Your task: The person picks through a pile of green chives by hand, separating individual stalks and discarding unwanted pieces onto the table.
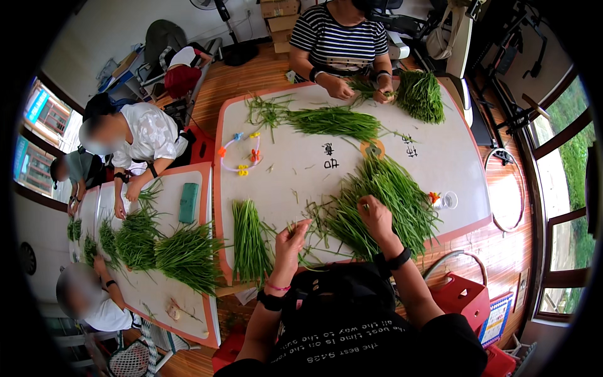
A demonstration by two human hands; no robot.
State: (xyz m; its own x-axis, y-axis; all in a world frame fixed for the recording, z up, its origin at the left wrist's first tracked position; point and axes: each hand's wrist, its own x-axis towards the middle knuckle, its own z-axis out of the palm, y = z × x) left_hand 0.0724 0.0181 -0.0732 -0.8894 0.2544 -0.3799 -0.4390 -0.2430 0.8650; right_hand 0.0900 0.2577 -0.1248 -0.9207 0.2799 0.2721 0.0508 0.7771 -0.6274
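Observation:
My left hand (290,242) is over the near edge of the white table, its fingertips pinched around something pale and thin that is too small to make out. To its left lies a neat bundle of long green leafy stalks (248,238), perhaps garlic chives. My right hand (375,216) rests on or just above a large loose heap of the same greens (400,202), its fingers curled; whether a stalk is between them cannot be told. Loose stalks and trimmings (320,221) are scattered between my hands.
Across the table a person (339,47) handles greens beside an upright bundle (420,96) and a flat pile (334,121). A beaded ring (222,162) lies at left, a clear cup (450,200) at right. Several people work at the adjoining left table (179,325). Red stools (459,299) stand at lower right.

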